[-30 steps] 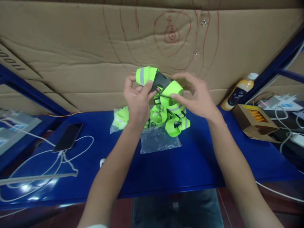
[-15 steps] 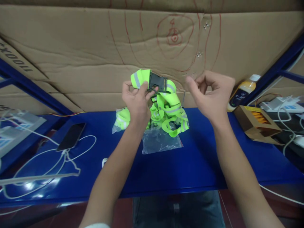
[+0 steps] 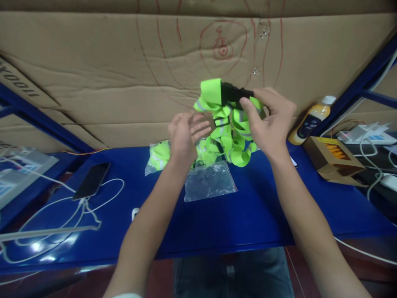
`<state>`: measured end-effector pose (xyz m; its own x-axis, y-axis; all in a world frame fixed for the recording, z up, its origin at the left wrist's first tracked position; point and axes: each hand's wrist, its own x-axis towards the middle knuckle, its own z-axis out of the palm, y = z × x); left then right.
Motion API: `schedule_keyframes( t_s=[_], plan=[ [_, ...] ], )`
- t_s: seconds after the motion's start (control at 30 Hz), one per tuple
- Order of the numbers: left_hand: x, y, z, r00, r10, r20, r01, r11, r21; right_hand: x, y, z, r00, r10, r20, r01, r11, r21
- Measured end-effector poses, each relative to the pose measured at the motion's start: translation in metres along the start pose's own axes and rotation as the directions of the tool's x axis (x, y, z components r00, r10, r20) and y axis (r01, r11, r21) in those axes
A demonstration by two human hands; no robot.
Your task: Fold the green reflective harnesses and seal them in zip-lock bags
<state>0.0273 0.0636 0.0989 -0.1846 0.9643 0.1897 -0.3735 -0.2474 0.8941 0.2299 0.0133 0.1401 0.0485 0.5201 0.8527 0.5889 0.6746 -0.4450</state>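
My right hand [image 3: 271, 120] pinches the black side-release buckle [image 3: 232, 94] of a bright yellow-green reflective strap harness [image 3: 211, 93], holding it up above the table. Its webbing, with grey reflective stripes, hangs down in loops. To the left of the harness, my left hand [image 3: 185, 134] is open, with fingers stretched toward the hanging straps and nothing held. Below lies a clear plastic bag [image 3: 209, 184], flat on the blue table. Another clear bag with yellow-green webbing inside [image 3: 159, 156] sits behind my left wrist.
A blue table [image 3: 229, 225] carries a phone [image 3: 92, 181] with white cables at left. To the right stand a juice bottle [image 3: 313, 120] and an open cardboard box [image 3: 335, 161] with orange contents. A cardboard sheet [image 3: 102, 74] walls off the back.
The buckle end has passed from my left hand to my right hand and moved up and to the right. My left hand has let go and opened.
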Motion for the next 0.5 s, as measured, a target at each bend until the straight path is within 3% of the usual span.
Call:
schedule_keyframes(
  t_s=[0.07, 0.1, 0.13, 0.2, 0.23, 0.27, 0.33, 0.4, 0.5],
  plan=[
    [-0.001, 0.001, 0.001, 0.992, 0.081, -0.097, -0.079, 0.996, 0.03, 0.001, -0.006, -0.005, 0.994, -0.1, -0.036, 0.096, 0.991, -0.096],
    [-0.004, 0.003, 0.003, 0.97, 0.217, -0.108, -0.212, 0.975, 0.061, 0.001, -0.008, -0.007, 0.989, -0.146, -0.013, 0.142, 0.98, -0.141],
    [-0.009, 0.007, 0.005, 0.921, 0.384, -0.074, -0.376, 0.921, 0.102, 0.001, -0.008, -0.008, 0.984, -0.175, 0.04, 0.179, 0.968, -0.174],
    [-0.018, 0.016, 0.01, 0.748, 0.648, 0.141, -0.663, 0.733, 0.151, 0.001, -0.005, -0.008, 0.968, -0.177, 0.177, 0.21, 0.96, -0.185],
    [-0.022, 0.02, 0.01, 0.683, 0.677, 0.275, -0.727, 0.668, 0.159, 0.002, -0.003, -0.008, 0.96, -0.164, 0.229, 0.203, 0.967, -0.156],
    [-0.024, 0.023, 0.009, 0.646, 0.659, 0.385, -0.753, 0.634, 0.177, 0.002, -0.001, -0.008, 0.954, -0.147, 0.261, 0.183, 0.976, -0.116],
    [-0.023, 0.026, 0.004, 0.66, 0.577, 0.481, -0.736, 0.625, 0.26, 0.002, 0.004, -0.009, 0.96, -0.115, 0.254, 0.129, 0.991, -0.04],
    [-0.016, 0.022, -0.005, 0.71, 0.535, 0.457, -0.698, 0.618, 0.361, 0.003, 0.009, -0.01, 0.975, -0.065, 0.215, 0.068, 0.998, -0.003],
    [-0.004, 0.016, -0.015, 0.729, 0.549, 0.409, -0.685, 0.591, 0.426, 0.004, 0.016, -0.009, 0.987, -0.004, 0.161, 0.008, 1.0, -0.02]
  ],
)
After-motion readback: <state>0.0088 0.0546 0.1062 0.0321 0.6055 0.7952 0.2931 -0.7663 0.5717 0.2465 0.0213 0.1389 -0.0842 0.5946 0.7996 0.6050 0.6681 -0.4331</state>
